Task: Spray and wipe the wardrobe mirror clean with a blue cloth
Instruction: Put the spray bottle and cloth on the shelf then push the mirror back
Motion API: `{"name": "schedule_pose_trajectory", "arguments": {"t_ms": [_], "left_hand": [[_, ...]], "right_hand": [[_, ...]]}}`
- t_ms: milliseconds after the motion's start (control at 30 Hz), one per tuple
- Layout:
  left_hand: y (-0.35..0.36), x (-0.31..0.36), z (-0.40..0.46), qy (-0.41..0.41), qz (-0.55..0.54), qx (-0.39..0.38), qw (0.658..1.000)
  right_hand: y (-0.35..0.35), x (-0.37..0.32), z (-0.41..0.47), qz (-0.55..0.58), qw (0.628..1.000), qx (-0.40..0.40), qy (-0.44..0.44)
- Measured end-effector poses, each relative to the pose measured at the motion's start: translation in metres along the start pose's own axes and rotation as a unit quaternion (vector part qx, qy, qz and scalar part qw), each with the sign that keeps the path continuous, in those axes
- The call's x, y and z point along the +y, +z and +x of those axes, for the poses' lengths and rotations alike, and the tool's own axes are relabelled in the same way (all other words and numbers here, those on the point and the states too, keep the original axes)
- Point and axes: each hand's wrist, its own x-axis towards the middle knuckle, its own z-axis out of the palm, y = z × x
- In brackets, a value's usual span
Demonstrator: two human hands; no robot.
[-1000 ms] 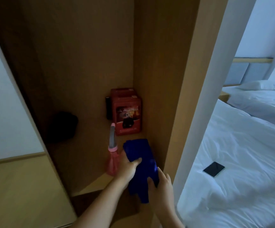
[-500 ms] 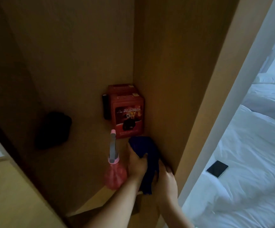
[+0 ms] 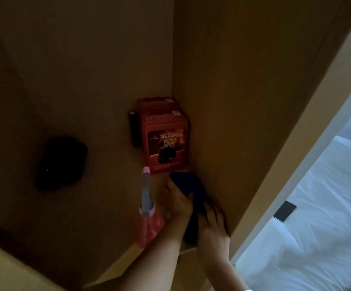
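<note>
My left hand [image 3: 175,203] pinches the blue cloth [image 3: 193,198] on the wardrobe shelf [image 3: 99,206], thumb over its edge; my right hand [image 3: 213,225] presses it flat, fingers spread. The pink spray bottle [image 3: 148,215] stands just left, the red box [image 3: 165,139] at the far corner.

We are in a bedroom, likely a hotel room, looking down into an open wooden wardrobe [image 3: 254,101] that fills most of the view. At four o'clock a bed [image 3: 327,217] made up in white linen lies just beside it, with a dark phone [image 3: 284,211] on the cover. In the wardrobe's far corner at twelve o'clock stand red boxes [image 3: 166,141] printed with fire-safety pictures, the sort we see in guest rooms.
</note>
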Motion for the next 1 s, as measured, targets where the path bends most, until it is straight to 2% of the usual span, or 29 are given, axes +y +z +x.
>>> {"name": "schedule_pose_trajectory", "arguments": {"t_ms": [67,133,200,300,367,400,467,533,600,667,733,833,933,1000], "left_hand": [[-0.001,0.006,-0.007,0.001,0.062,-0.019,0.998],[-0.005,0.014,-0.024,0.014,0.081,-0.05,0.995],[-0.015,0.016,-0.049,0.068,0.091,-0.063,0.992],[-0.047,-0.005,-0.096,0.186,0.029,-0.074,0.979],[-0.075,-0.027,-0.124,0.2,-0.033,-0.034,0.979],[-0.085,-0.041,-0.131,0.173,-0.046,-0.003,0.984],[-0.098,-0.064,-0.129,0.068,-0.06,0.058,0.994],[-0.1,-0.079,-0.118,0.028,-0.047,0.081,0.995],[-0.094,-0.079,-0.111,0.084,0.023,0.049,0.995],[-0.085,-0.077,-0.108,0.122,0.089,0.041,0.988],[-0.084,-0.068,-0.107,0.1,0.068,0.002,0.993],[-0.073,-0.062,-0.107,0.1,0.052,-0.008,0.994],[-0.056,-0.065,-0.102,0.15,0.123,-0.009,0.981],[-0.055,-0.056,-0.106,0.113,0.093,-0.039,0.988]], "right_hand": [[0.008,0.002,-0.002,-0.013,1.0,0.023,-0.001],[0.009,0.0,-0.002,0.007,1.0,-0.007,0.022],[0.008,0.002,-0.002,0.052,0.998,-0.021,0.025],[-0.005,-0.002,-0.005,0.059,0.998,-0.004,0.013],[-0.029,-0.018,0.0,0.141,0.989,0.014,0.034],[-0.044,-0.029,0.003,0.229,0.971,-0.041,0.056],[-0.066,-0.05,0.004,0.427,0.885,-0.176,0.061],[-0.073,-0.072,0.005,0.467,0.851,-0.241,0.006],[-0.064,-0.086,0.004,0.435,0.864,-0.253,-0.028],[-0.054,-0.092,0.004,0.409,0.884,-0.224,-0.028],[-0.048,-0.091,0.008,0.389,0.897,-0.208,-0.014],[-0.047,-0.084,0.013,0.369,0.908,-0.2,0.003],[-0.053,-0.072,0.015,0.392,0.9,-0.19,0.026],[-0.059,-0.065,0.015,0.4,0.897,-0.186,0.03]]}}
